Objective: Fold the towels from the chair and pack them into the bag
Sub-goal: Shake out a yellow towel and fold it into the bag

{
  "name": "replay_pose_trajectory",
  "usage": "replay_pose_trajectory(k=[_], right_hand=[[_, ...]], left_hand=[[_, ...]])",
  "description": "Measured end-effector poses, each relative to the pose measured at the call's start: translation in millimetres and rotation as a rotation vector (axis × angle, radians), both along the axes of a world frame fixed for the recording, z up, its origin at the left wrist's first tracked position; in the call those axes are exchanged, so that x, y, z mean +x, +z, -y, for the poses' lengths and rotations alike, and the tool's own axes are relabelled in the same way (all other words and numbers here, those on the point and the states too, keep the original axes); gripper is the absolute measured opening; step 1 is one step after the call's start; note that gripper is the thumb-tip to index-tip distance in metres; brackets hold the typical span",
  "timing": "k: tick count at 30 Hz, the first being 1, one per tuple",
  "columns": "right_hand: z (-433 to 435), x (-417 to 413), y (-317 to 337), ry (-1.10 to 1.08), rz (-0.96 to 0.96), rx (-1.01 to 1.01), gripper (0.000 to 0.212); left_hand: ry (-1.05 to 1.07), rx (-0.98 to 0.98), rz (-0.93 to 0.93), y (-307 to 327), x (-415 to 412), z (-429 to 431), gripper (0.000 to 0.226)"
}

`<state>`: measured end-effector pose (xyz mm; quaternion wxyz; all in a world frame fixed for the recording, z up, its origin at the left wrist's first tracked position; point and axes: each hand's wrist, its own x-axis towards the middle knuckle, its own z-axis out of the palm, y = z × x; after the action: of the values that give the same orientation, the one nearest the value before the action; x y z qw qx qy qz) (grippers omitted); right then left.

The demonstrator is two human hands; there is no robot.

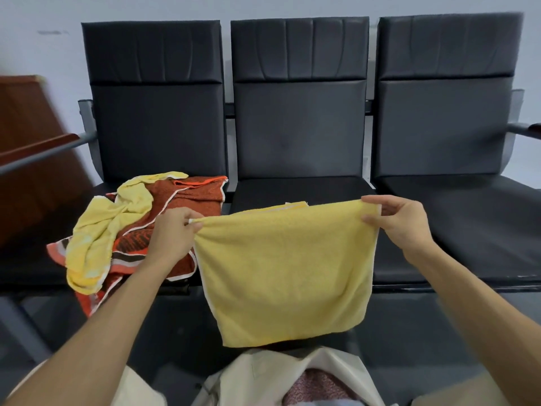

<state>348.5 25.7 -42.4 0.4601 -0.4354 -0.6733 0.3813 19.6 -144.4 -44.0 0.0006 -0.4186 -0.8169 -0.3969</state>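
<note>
- The yellow towel hangs as a doubled panel in front of the middle seat of the chair row. Its top edge is stretched taut between both hands and its lower edge dangles free just above the bag.
- Held by the two upper corners, the cloth is likely being left to drop flat under its own weight, so the edges line up for the next fold.
- A strip of the same yellow shows behind the top edge, near the front edge of the middle seat. I cannot tell whether it rests on the seat.
- The left hand pinches the upper left corner, with the cloth bunched between thumb and curled fingers. The forearm reaches forward over the front edge of the left seat.
- The right hand pinches the upper right corner between thumb and fingertips, wrist raised and knuckles towards the right seat.
- A crumpled yellow towel lies on an orange patterned towel on the left seat. Both are unfolded and spill over its front edge, so they seem to be waiting their turn.
- The bag stands open directly below, with pinkish patterned cloth already inside. That probably explains why the folding happens here: the finished towel can go straight down.
</note>
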Motion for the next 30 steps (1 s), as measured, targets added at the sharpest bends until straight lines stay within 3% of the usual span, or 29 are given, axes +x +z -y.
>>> replay_pose_trajectory(k=[3, 6, 10, 12, 15, 22, 24, 27, 30], right_hand=[[1.2, -2.0, 1.9, -0.057, 0.161, 0.095, 0.043], [1.6, -3.4, 0.8, -0.143, 0.307, 0.18, 0.027], [3.2, -8.0, -7.3, -0.175, 0.419, 0.395, 0.011], [5.4, -10.8, -5.9, -0.132, 0.371, 0.392, 0.01], [4.8, -14.2, -3.9, -0.006, 0.261, 0.188, 0.019], [17.1, -19.6, 7.6, 0.247, 0.022, -0.08, 0.019], [21.0, -17.6, 15.7, 0.377, -0.107, -0.211, 0.02], [25.4, -12.3, 25.4, 0.538, -0.302, -0.351, 0.019], [25.2, -10.6, 28.0, 0.461, -0.385, -0.338, 0.022]], left_hand=[[0.024, 0.071, -0.042, 1.7, 0.7, -0.7, 0.015], [0.061, 0.144, -0.022, 4.2, 3.1, -3.5, 0.009], [0.088, 0.222, 0.214, 10.1, 7.0, -7.1, 0.003], [0.045, 0.203, 0.386, 12.5, 10.3, -7.4, 0.009], [-0.101, 0.151, 0.614, 13.9, 13.6, -6.4, 0.025], [-0.453, -0.101, 0.921, 17.7, 29.5, -0.3, 0.012], [-0.543, -0.043, 1.075, 19.0, 29.6, 2.2, 0.017], [-0.608, 0.13, 1.264, 27.1, 33.0, 7.7, 0.006], [-0.496, 0.266, 1.238, 36.6, 38.3, 10.3, 0.014]])
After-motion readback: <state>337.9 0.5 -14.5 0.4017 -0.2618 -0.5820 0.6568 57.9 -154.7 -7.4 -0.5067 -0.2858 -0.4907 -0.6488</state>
